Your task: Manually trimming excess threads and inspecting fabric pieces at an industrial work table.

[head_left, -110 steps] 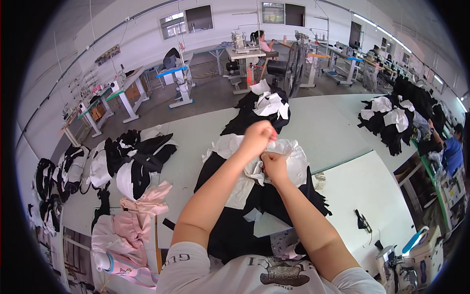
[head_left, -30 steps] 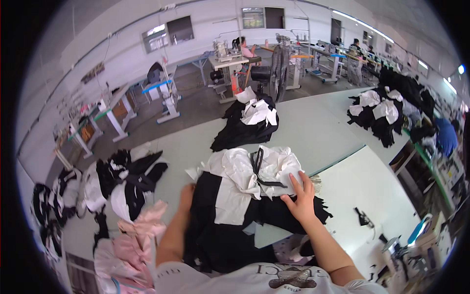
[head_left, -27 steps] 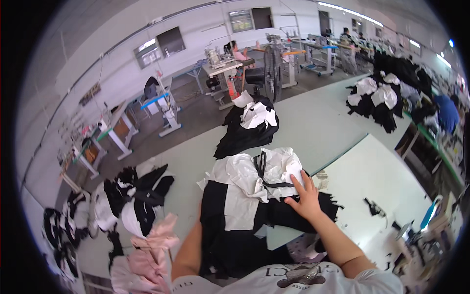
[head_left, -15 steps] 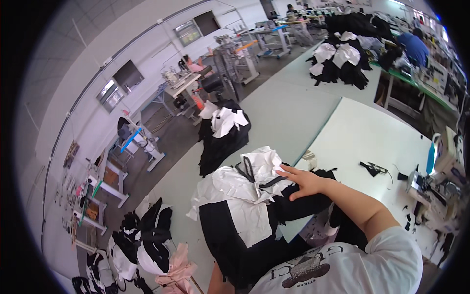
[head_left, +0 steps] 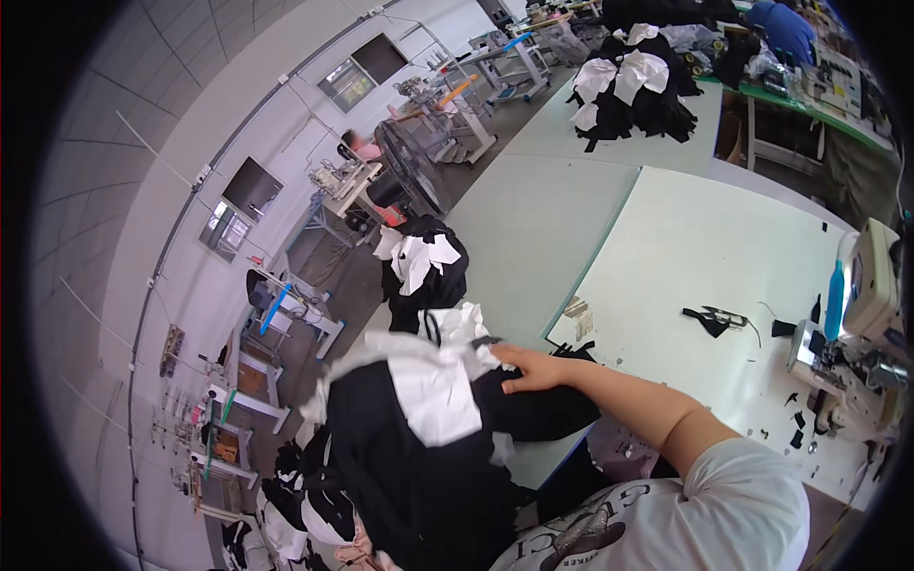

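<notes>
Right hand laid flat on the garment

The garment is spread to lower left of the open hand, its long axis toward the frame's bottom; the left hand is not seen.

White short-sleeved T-shirt with dark printed emblem, bare right forearm

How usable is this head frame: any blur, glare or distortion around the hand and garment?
Head view: strong fisheye bending of the table edges and walls, black vignette at the rim; even daylight, no harsh glare; the right hand is sharp, but the black-and-white garment looks slightly smeared; the left hand is hidden.
</notes>
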Motion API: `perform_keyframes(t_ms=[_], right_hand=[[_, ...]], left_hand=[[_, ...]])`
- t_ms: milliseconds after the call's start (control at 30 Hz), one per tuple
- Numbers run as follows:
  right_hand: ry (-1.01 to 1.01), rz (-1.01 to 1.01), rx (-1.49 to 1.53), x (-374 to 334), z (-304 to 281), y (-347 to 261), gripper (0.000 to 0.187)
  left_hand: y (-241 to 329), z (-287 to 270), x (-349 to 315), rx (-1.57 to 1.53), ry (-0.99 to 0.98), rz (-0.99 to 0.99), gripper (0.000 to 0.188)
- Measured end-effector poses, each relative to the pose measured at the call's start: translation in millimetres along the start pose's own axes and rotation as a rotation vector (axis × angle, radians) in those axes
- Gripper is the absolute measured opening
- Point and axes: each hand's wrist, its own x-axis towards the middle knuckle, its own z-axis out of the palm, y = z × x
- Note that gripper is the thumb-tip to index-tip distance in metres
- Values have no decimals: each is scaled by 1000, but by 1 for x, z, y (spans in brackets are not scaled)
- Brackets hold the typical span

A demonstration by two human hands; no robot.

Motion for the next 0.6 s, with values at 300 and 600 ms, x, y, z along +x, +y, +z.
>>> perform_keyframes(t_ms=[300,600], right_hand=[[248,581,1269,22,2,82,37],[658,482,1202,35,-39,16,35]], left_hand=[[74,133,101,-367,43,98,54],[-19,183,117,174,-69,19,29]])
